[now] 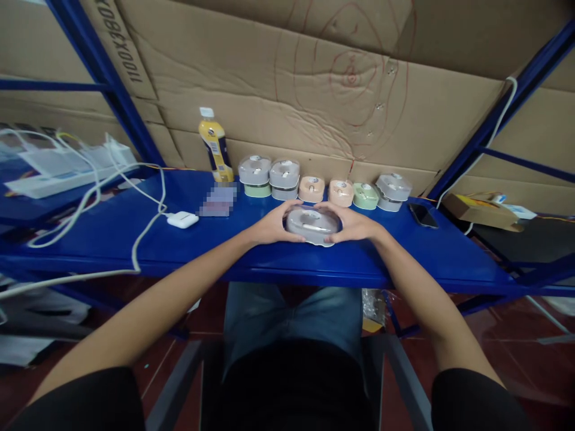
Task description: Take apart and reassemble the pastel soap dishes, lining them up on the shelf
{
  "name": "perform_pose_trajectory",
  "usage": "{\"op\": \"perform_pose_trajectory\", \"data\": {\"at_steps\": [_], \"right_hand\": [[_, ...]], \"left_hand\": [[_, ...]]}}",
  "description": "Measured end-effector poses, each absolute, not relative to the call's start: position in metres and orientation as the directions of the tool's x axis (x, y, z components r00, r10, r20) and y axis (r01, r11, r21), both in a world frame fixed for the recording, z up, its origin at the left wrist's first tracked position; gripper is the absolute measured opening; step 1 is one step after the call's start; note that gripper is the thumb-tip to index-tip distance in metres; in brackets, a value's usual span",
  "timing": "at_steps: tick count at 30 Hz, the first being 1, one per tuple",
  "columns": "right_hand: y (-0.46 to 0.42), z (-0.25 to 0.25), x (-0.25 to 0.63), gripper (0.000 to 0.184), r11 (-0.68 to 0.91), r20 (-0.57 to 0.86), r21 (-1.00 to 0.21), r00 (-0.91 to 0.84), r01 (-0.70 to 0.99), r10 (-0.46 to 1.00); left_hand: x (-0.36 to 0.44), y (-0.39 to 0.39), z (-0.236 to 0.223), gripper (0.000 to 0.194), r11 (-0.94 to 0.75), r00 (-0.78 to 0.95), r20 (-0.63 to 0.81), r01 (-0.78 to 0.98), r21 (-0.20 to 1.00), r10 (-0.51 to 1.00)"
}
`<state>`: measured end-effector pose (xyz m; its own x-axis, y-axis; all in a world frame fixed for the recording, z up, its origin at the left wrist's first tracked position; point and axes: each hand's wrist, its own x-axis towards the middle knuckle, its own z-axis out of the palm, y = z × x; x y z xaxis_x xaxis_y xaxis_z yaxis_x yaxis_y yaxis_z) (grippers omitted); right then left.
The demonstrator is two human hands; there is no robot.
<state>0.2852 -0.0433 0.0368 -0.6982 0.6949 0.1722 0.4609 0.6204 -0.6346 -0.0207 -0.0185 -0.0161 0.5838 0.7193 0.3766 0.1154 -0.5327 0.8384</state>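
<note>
A grey oval case with a clear lid [313, 224] rests on the blue shelf [135, 233] in front of me. My left hand [272, 226] wraps its left end and my right hand [353, 224] wraps its right end, fingers curled round the case. Behind it, along the cardboard wall, stands a row of similar small cases: two grey stacks [255, 175] [284, 178], two peach ones [311, 188] [341, 193], a green one [365, 196] and another grey stack [392, 191].
A yellow drink bottle [214, 146] stands at the back left. A white charger puck [182, 219] with white cables [90, 197] lies to the left, a black phone [423, 215] to the right. A cardboard box [480, 211] sits on the right shelf.
</note>
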Motion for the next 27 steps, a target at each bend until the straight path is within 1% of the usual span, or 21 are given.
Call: {"op": "perform_pose_trajectory", "data": {"at_steps": [3, 7, 10, 12, 13, 14, 17, 18, 19, 23, 27], "right_hand": [[-0.039, 0.030, 0.282, 0.112, 0.651, 0.176, -0.595, -0.714, 0.470, 0.677], [-0.042, 0.025, 0.263, 0.115, 0.676, 0.268, -0.477, -0.640, 0.562, 0.720], [-0.049, 0.028, 0.253, 0.105, 0.688, 0.336, -0.438, -0.604, 0.579, 0.722], [-0.051, 0.034, 0.257, 0.094, 0.682, 0.381, -0.465, -0.567, 0.565, 0.730], [-0.051, 0.037, 0.263, 0.089, 0.665, 0.403, -0.489, -0.529, 0.565, 0.746], [-0.050, 0.040, 0.271, 0.084, 0.637, 0.420, -0.514, -0.479, 0.574, 0.771], [-0.043, 0.043, 0.296, 0.074, 0.513, 0.439, -0.579, -0.288, 0.633, 0.851], [-0.039, 0.043, 0.302, 0.073, 0.476, 0.437, -0.594, -0.236, 0.649, 0.868], [-0.036, 0.042, 0.307, 0.072, 0.446, 0.433, -0.606, -0.197, 0.659, 0.879], [-0.028, 0.036, 0.312, 0.073, 0.397, 0.415, -0.616, -0.148, 0.680, 0.898], [-0.028, 0.037, 0.314, 0.073, 0.383, 0.384, -0.612, -0.164, 0.692, 0.909]], "left_hand": [[-0.020, -0.021, -0.019, 0.115, -0.570, 0.587, 0.393, 0.146, 0.809, 0.708], [-0.018, -0.021, -0.022, 0.116, -0.631, 0.576, 0.449, 0.156, 0.759, 0.683], [-0.018, -0.022, -0.021, 0.118, -0.644, 0.577, 0.446, 0.190, 0.741, 0.684], [-0.019, -0.025, -0.017, 0.119, -0.655, 0.567, 0.444, 0.240, 0.716, 0.694], [-0.020, -0.027, -0.015, 0.115, -0.672, 0.571, 0.448, 0.269, 0.690, 0.688], [-0.020, -0.029, -0.013, 0.106, -0.694, 0.585, 0.451, 0.295, 0.656, 0.674], [-0.019, -0.036, -0.008, 0.064, -0.758, 0.663, 0.424, 0.352, 0.549, 0.616], [-0.018, -0.039, -0.007, 0.055, -0.768, 0.683, 0.409, 0.362, 0.529, 0.605], [-0.017, -0.041, -0.006, 0.050, -0.773, 0.695, 0.400, 0.367, 0.518, 0.598], [-0.015, -0.044, -0.004, 0.047, -0.773, 0.680, 0.414, 0.379, 0.508, 0.605], [-0.025, -0.034, -0.002, 0.051, -0.737, 0.573, 0.469, 0.452, 0.503, 0.672]]}}
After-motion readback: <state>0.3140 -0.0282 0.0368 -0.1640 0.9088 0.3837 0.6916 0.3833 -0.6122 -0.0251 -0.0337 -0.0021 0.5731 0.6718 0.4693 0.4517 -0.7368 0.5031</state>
